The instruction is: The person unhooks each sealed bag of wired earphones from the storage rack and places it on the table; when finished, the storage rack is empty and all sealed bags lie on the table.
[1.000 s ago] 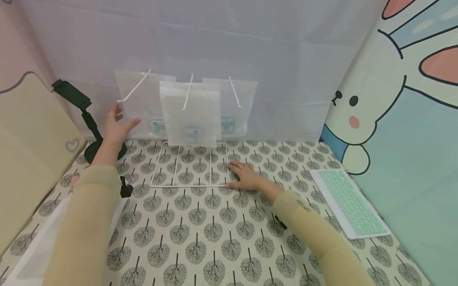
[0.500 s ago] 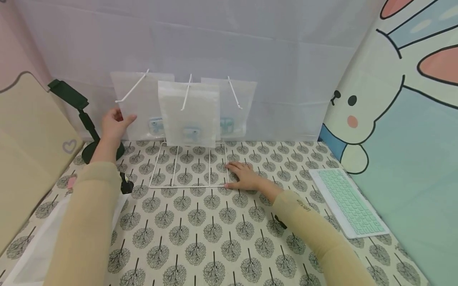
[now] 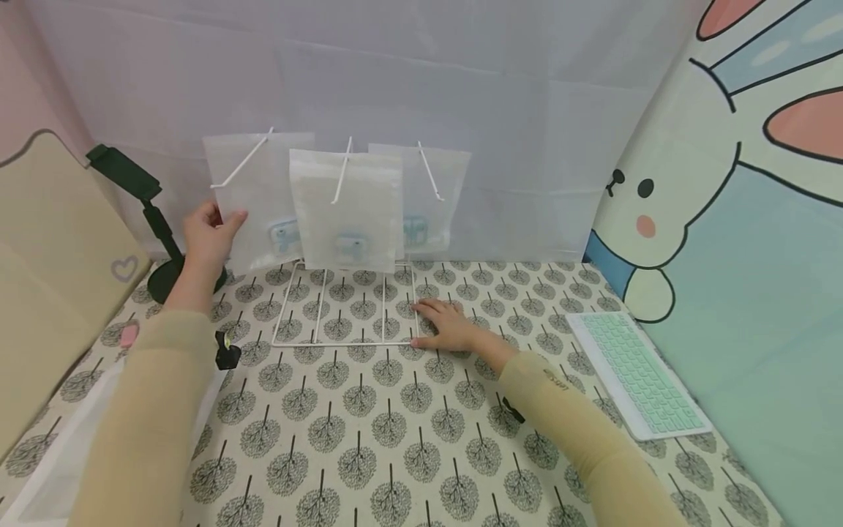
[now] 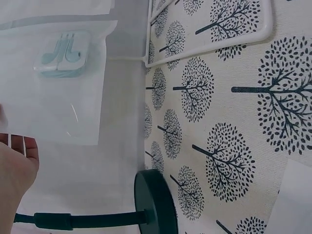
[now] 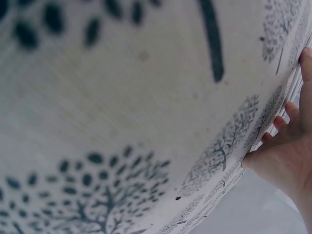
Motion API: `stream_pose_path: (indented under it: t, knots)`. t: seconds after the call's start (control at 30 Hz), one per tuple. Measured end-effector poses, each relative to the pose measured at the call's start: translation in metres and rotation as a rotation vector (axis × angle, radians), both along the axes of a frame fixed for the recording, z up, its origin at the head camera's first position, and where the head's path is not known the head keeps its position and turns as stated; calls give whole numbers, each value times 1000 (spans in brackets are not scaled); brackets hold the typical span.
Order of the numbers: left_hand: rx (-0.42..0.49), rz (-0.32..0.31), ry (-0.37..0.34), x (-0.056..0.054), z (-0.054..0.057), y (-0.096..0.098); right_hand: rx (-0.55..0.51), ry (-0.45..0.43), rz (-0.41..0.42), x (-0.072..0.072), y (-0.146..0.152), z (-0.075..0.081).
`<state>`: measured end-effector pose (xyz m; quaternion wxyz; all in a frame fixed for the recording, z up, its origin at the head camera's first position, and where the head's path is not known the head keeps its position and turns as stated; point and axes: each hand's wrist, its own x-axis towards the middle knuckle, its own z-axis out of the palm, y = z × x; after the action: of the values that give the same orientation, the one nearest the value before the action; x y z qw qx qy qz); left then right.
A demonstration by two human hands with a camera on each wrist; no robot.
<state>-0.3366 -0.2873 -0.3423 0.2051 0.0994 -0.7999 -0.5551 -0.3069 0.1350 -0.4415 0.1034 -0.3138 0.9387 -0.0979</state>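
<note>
My left hand [image 3: 209, 230] pinches the side edge of a frosted zip bag [image 3: 253, 183] hanging on the left white hook. In the left wrist view, that bag holds wired earphones [image 4: 61, 53] in a small clear case; the fingers are partly behind the bag. Two more frosted bags hang on the middle and right hooks: the middle bag [image 3: 347, 194] stands forward, overlapping the right bag [image 3: 437, 187]. Each shows a blue item low inside. My right hand [image 3: 448, 326] rests at the right front corner of the white wire rack [image 3: 342, 343], its fingers spread on frame and cloth.
A dark green folding stand [image 3: 158, 219] is just left of my left hand. To the right lies a white keyboard with mint keys [image 3: 642, 369]. Under my left forearm is a white sheet-like item [image 3: 72, 454], with a small pink piece [image 3: 129, 334] beyond it.
My left hand has moved in from beside the left bag to its edge and taken hold; the bag's lower part has swung slightly left and forward. My right hand has stayed at the rack.
</note>
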Motion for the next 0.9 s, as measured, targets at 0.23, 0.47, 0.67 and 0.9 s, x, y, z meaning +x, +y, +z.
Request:
stream_pose_path:
  t: [0.23,0.47,0.67,0.9]
  knots:
    - [-60,25,45,9,1,-1,2,-4,-9,0,2,-1]
    - [-122,70,100,23,5,-3,3,10,-7,-1,2,0]
    - [-136,91,120,34,14,-7,6,10,2,-2,0,0]
    - [-72,83,91,49,25,-8,7,1,2,-1,-1,-1]
